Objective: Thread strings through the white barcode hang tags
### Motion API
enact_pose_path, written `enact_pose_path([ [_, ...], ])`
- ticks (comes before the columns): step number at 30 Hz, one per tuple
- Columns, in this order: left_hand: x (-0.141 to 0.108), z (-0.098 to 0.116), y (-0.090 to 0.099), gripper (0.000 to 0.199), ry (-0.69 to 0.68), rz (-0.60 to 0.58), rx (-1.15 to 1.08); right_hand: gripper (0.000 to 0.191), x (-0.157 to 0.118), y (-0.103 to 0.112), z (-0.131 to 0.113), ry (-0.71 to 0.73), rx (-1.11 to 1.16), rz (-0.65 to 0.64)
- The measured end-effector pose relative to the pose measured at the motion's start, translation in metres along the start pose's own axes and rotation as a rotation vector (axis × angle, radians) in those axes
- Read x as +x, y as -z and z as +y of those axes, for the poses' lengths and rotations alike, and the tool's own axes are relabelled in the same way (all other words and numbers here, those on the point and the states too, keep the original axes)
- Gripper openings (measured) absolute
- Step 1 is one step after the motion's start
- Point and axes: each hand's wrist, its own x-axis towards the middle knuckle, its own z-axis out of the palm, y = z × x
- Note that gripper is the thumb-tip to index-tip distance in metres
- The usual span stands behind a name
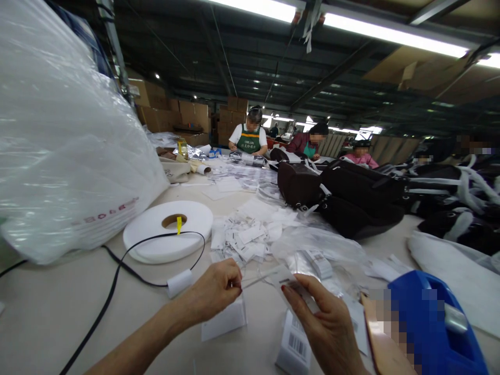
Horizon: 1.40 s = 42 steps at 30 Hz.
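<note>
My right hand [324, 317] is closed on a white hang tag [297, 286] with print on it, thumb on top. A thin pale strand [258, 279] runs from the tag toward my left hand [219, 289], whose thumb and fingertips are pinched at its end. Beneath my left hand lies a folded white card [224, 323]. A stack of barcode labels [296, 344] stands just under my right hand. Beyond both hands is a loose pile of small white printed tags [248, 234]. Clear plastic bags [320, 242] lie to the right of that pile.
Left of my hands are a white tape roll [195, 219], a black cord [113, 286] and a big plastic-wrapped bundle [78, 130]. A blue tape dispenser [433, 317] sits at right. Dark bags [351, 198] with white straps fill the right side. Several people work across the table.
</note>
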Motion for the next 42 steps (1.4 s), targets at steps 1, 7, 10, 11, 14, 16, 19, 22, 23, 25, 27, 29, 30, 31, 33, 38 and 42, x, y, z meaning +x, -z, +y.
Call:
enact_pose_path([
  [1, 0.0, 0.001, 0.001, 0.015, -0.001, 0.005, 0.008, 0.011, -0.001, 0.0, 0.001, -0.014, 0.012, 0.003],
  [7, -0.001, 0.006, 0.003, 0.009, -0.012, 0.058, 0.032, 0.014, -0.011, 0.0, 0.013, 0.265, -0.095, 0.081],
  [10, -0.002, 0.007, 0.002, 0.011, -0.012, 0.091, 0.054, 0.025, -0.018, 0.0, 0.018, 0.586, -0.304, 0.144],
  [11, -0.002, 0.007, 0.001, 0.012, -0.011, 0.099, 0.063, 0.026, -0.021, -0.001, 0.019, 0.641, -0.359, 0.178],
  [14, -0.003, 0.01, -0.001, 0.01, -0.003, 0.093, 0.088, 0.023, -0.027, -0.006, 0.02, 0.675, -0.421, 0.291],
  [16, -0.006, 0.012, -0.002, 0.016, 0.011, 0.067, 0.095, 0.023, -0.029, -0.008, 0.02, 0.678, -0.42, 0.309],
  [19, -0.011, 0.015, -0.004, 0.028, 0.022, -0.021, 0.069, 0.023, -0.027, -0.009, 0.02, 0.659, -0.419, 0.319],
  [22, -0.019, 0.023, 0.0, 0.038, 0.009, -0.114, 0.011, 0.022, -0.022, -0.008, 0.019, 0.659, -0.386, 0.32],
  [23, -0.021, 0.027, 0.003, 0.044, 0.005, -0.123, -0.012, 0.022, -0.02, -0.007, 0.019, 0.658, -0.368, 0.319],
  [25, -0.025, 0.039, 0.011, 0.057, -0.019, -0.1, -0.066, 0.023, -0.016, -0.007, 0.017, 0.647, -0.332, 0.312],
  [27, -0.026, 0.052, 0.018, 0.053, -0.097, -0.063, -0.128, 0.024, -0.013, -0.007, 0.015, 0.631, -0.302, 0.302],
  [29, -0.024, 0.064, 0.023, 0.037, -0.192, -0.048, -0.17, 0.024, -0.01, -0.008, 0.011, 0.622, -0.268, 0.294],
  [30, -0.023, 0.069, 0.023, 0.03, -0.228, -0.045, -0.171, 0.023, -0.009, -0.007, 0.009, 0.615, -0.253, 0.289],
  [31, -0.021, 0.072, 0.023, 0.023, -0.254, -0.043, -0.163, 0.023, -0.007, -0.007, 0.007, 0.607, -0.238, 0.28],
  [33, -0.016, 0.076, 0.019, 0.012, -0.277, -0.039, -0.138, 0.023, -0.005, -0.004, 0.002, 0.587, -0.214, 0.254],
  [38, -0.008, 0.076, 0.012, 0.012, -0.323, -0.028, -0.177, 0.027, 0.002, 0.006, -0.003, 0.64, -0.244, 0.143],
  [42, -0.003, 0.077, 0.017, 0.01, -0.214, 0.04, -0.462, 0.024, 0.002, 0.006, 0.002, 0.58, -0.239, 0.137],
])
